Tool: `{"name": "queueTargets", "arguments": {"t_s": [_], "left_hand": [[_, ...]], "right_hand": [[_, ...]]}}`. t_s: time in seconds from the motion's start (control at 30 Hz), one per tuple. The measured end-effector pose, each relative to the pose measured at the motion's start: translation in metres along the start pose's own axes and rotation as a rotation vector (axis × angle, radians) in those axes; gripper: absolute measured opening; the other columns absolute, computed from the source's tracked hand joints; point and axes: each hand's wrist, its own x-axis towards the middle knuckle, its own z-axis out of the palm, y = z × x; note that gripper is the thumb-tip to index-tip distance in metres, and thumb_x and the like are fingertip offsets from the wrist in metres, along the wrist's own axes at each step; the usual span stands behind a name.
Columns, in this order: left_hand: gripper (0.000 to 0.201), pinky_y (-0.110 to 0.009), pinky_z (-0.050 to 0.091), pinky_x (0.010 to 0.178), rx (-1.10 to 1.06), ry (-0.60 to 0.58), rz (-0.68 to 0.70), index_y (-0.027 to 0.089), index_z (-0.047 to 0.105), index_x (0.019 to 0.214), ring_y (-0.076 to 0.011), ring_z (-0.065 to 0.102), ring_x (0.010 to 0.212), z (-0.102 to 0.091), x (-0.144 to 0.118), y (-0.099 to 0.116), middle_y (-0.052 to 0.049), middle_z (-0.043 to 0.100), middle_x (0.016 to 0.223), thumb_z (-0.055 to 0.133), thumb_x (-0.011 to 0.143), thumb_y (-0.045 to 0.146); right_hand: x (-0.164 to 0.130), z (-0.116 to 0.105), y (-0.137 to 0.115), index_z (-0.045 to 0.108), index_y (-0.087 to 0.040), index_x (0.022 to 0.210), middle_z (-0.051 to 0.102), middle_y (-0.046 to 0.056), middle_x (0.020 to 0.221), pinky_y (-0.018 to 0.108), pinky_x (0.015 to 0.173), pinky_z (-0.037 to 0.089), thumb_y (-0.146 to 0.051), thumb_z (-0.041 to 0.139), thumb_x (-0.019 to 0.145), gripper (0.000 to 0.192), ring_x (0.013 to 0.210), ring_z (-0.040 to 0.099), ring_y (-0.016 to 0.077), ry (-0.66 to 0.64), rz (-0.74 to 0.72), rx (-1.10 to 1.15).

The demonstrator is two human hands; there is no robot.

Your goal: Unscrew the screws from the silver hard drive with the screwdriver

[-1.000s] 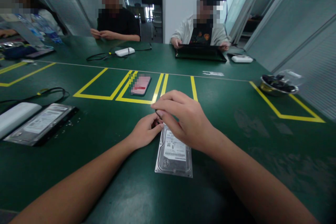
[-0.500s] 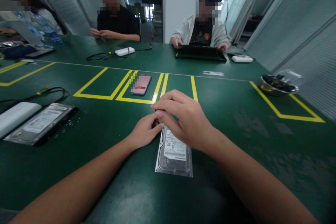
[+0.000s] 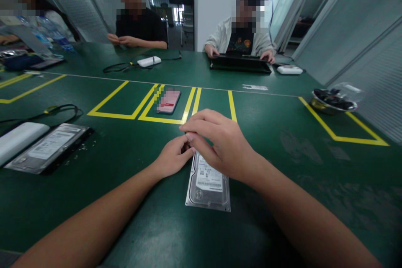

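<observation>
A hard drive (image 3: pixel 209 192) with a white label lies flat on the green table, its far end hidden under my hands. Beside its far left corner rests my left hand (image 3: pixel 174 155), fingers curled in and thumb pointing toward the drive. My right hand (image 3: pixel 222 142) arches over the drive's far part, with thumb and fingers drawn together toward the left hand's fingertips. Whatever is between the fingers of either hand is hidden or too small to make out.
At left lie another hard drive (image 3: pixel 52 146) and a white power bank (image 3: pixel 21 138) with a black cable. A phone (image 3: pixel 169 101) lies inside yellow tape marks ahead. A bowl of dark items (image 3: pixel 333 100) stands at right. Several people sit across the table.
Both hands stay almost in place. The right fingertips have shifted very slightly, and the small dark and yellow gap between thumb and index finger no longer shows.
</observation>
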Motion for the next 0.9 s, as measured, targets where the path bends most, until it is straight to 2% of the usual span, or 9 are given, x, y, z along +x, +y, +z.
{"name": "queueTargets", "arguments": {"t_s": [0.4, 0.67, 0.9], "left_hand": [[0.027, -0.042, 0.052, 0.085, 0.007, 0.017, 0.014, 0.015, 0.06, 0.096, -0.0277, 0.062, 0.098, 0.0006, -0.0009, 0.0003, -0.01, 0.067, 0.099, 0.053, 0.086, 0.039], [0.028, -0.039, 0.053, 0.079, -0.012, -0.004, -0.002, 0.015, 0.06, 0.093, -0.0252, 0.064, 0.087, 0.0021, -0.0002, -0.0046, -0.008, 0.068, 0.093, 0.053, 0.086, 0.041], [0.03, -0.044, 0.052, 0.085, 0.002, 0.019, 0.024, 0.014, 0.06, 0.096, -0.0279, 0.062, 0.095, 0.0013, -0.0004, -0.0006, -0.01, 0.066, 0.096, 0.051, 0.087, 0.041]], "right_hand": [[0.0005, -0.0012, -0.0009, 0.068, -0.011, 0.105, 0.068, 0.012, 0.104, 0.036, 0.086, 0.05, -0.015, 0.047, 0.094, 0.024, 0.097, 0.061, 0.0199, -0.016, -0.002, -0.002], [0.0006, -0.0019, 0.0, 0.069, -0.008, 0.105, 0.068, 0.013, 0.105, 0.037, 0.088, 0.05, -0.011, 0.047, 0.092, 0.026, 0.099, 0.061, 0.0214, -0.005, -0.029, -0.006], [-0.0002, -0.0002, -0.0002, 0.069, -0.009, 0.106, 0.067, 0.013, 0.106, 0.037, 0.088, 0.05, -0.013, 0.049, 0.093, 0.024, 0.099, 0.061, 0.0209, 0.011, -0.02, 0.0]]}}
